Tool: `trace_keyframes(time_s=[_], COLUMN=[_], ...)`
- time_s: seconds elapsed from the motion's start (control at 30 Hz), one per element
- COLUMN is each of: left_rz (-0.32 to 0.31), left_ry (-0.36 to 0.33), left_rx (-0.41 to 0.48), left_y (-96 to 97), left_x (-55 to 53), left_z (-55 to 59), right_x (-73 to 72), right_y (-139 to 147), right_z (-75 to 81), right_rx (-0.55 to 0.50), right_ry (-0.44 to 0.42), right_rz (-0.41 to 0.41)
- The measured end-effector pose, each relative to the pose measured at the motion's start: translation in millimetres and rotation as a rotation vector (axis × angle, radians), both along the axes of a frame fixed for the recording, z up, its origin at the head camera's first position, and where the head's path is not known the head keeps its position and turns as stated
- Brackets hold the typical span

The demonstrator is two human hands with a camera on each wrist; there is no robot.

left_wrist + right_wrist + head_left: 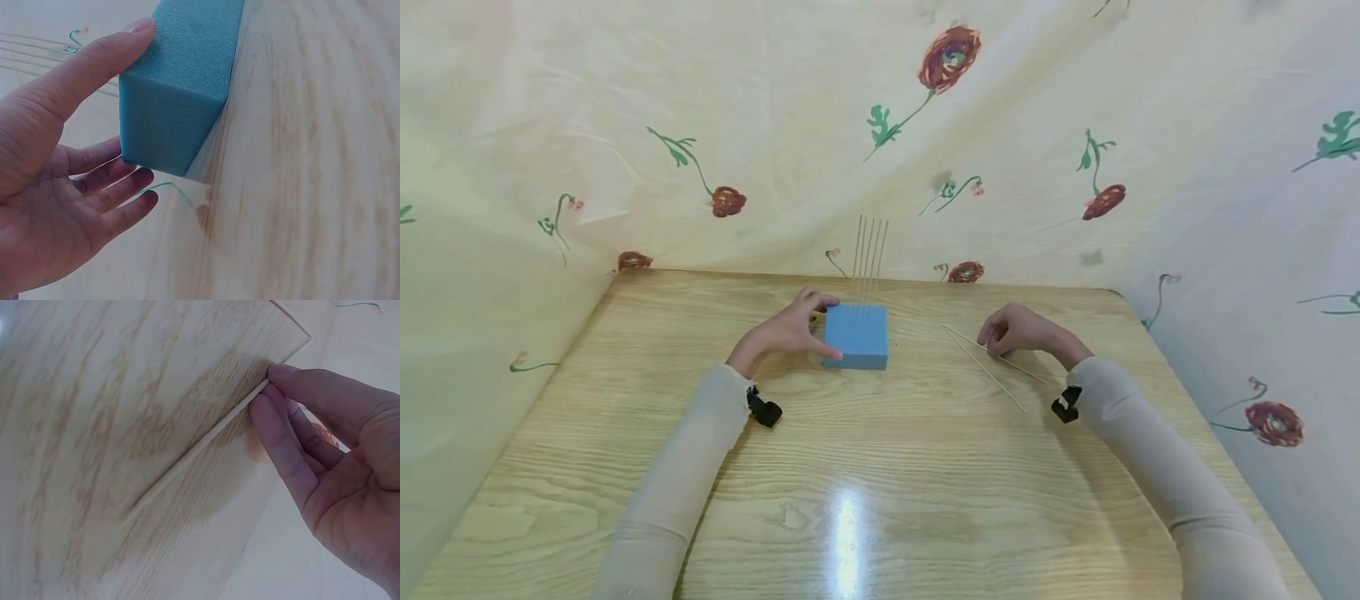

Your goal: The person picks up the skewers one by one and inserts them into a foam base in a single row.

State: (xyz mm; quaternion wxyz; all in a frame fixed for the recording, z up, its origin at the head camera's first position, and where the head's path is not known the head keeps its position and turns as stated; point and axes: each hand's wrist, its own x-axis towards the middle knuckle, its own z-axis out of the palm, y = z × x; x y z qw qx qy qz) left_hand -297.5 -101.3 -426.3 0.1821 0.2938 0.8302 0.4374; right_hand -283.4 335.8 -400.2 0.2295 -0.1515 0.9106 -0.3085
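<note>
A blue foam block (856,332) lies on the wooden table, with several thin wooden sticks (867,258) standing upright along its back edge. My left hand (786,329) holds the block from its left side, thumb at the front and fingers at the back corner. In the left wrist view the thumb (94,69) presses the foam block (181,94), while the other fingers spread near its far edge. To the right, my right hand (1022,329) pinches a thin wooden stick (194,452) between thumb and fingers, low over the table. Another loose stick (992,377) lies beside it.
The wooden table (925,500) reaches back to a flower-printed cloth (805,150), which hangs behind and at both sides. A black wrist mount (765,410) sits at my left sleeve and another black mount (1066,404) at my right.
</note>
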Motion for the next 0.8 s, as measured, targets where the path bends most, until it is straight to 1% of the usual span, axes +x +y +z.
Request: trace_keyframes(time_s=[0.47, 0.7, 0.8], left_rz=[0.005, 0.008, 0.009], left_ry=[0.016, 0.010, 0.009], left_rx=[-0.033, -0.029, -0.025], left_y=[0.2, -0.1, -0.4], left_x=[-0.1, -0.6, -1.4], left_z=[-1.1, -1.0, -1.5], right_x=[1.3, -0.2, -1.4], right_y=[-2.3, -1.0, -1.0], right_z=[-1.8, -0.1, 1.9], right_rx=[0.019, 0.027, 0.031], right_ry=[0.008, 0.010, 0.005], right_rz=[-0.008, -0.008, -0.025])
